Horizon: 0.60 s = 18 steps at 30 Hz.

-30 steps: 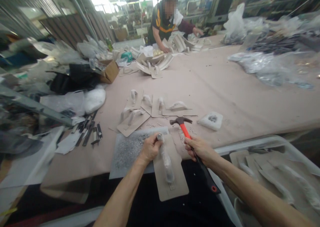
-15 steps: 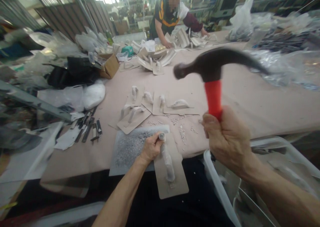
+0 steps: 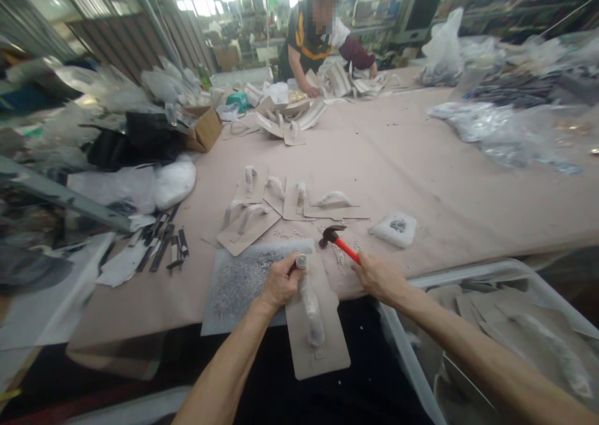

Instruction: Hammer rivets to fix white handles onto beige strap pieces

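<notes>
My left hand [image 3: 282, 281] pinches a small round metal piece [image 3: 302, 261] at the top end of a plastic-wrapped handle on a beige panel [image 3: 322, 350]. The panel overhangs the table's front edge, its upper part over a grey speckled sheet [image 3: 243, 281]. To the right, my right hand [image 3: 377, 276] is closed round the red grip of a claw hammer [image 3: 346, 249]. The hammer's dark head is low over the table, right of the metal piece and apart from it. Small pale bits [image 3: 337, 259] lie near the hammer.
Several beige panels with wrapped handles [image 3: 250, 225] lie behind my hands. A white packet [image 3: 395, 229] is at right, above a plastic bin [image 3: 407, 350] of panels. Dark tools [image 3: 163, 244] lie left. Across the table a person [image 3: 309, 38] leans over more pieces.
The hammer has come down from high in front of the camera to low near the table, with my right hand still round it. The white packet now shows. My left hand keeps its hold.
</notes>
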{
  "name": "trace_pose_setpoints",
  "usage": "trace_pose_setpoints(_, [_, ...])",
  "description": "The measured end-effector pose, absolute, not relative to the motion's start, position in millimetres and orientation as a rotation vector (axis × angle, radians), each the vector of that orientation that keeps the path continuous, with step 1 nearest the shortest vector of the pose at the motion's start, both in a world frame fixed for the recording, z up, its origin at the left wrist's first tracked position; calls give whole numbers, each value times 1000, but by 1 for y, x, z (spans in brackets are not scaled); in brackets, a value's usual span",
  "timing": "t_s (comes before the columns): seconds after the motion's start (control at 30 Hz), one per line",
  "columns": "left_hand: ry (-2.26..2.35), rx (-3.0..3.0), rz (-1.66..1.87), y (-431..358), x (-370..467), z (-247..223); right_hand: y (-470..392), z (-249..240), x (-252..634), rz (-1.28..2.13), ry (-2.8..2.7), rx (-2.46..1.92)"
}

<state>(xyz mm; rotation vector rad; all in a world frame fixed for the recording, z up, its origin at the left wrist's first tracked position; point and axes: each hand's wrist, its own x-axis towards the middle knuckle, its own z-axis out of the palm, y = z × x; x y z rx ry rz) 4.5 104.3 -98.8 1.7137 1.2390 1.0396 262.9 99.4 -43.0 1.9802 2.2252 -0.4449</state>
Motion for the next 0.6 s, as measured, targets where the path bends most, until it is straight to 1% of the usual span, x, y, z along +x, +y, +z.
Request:
trace_pose_setpoints(0.07, [1234, 1704, 1048, 104, 4, -99, 94, -52, 252, -273, 2441, 1961])
trace_pose_setpoints(0.1, [1232, 1701, 1055, 104, 4, -100, 89, -52, 245, -199, 2628, 1874])
trace_pose_setpoints(0.13, [1229, 1693, 1064, 103, 5, -101, 82, -51, 235, -170, 2830, 1699])
trace_pose_setpoints(0.2, [1234, 1640, 1092, 104, 7, -104, 67, -46, 215, -230, 3106, 1170])
trace_pose_setpoints(0.27, [1247, 1500, 1116, 107, 10, -106, 54, -43, 196, -281, 3123, 772])
trace_pose_setpoints(0.3, [1255, 1390, 1143, 110, 11, -106, 48, -42, 187, -268, 3089, 714])
trace_pose_setpoints(0.37, [1267, 1132, 1256, 119, 10, -99, 42, -42, 174, -190, 3019, 837])
trace_pose_setpoints(0.47, [1260, 874, 1550, 129, 1, -72, 41, -37, 165, -135, 2870, 1190])
trace_pose_setpoints(0.53, [1243, 924, 1663, 130, -8, -48, 44, -31, 165, -198, 2718, 1457])
trace_pose_setpoints(0.6, [1229, 1065, 1651, 125, -13, -30, 45, -28, 166, -320, 2582, 1697])
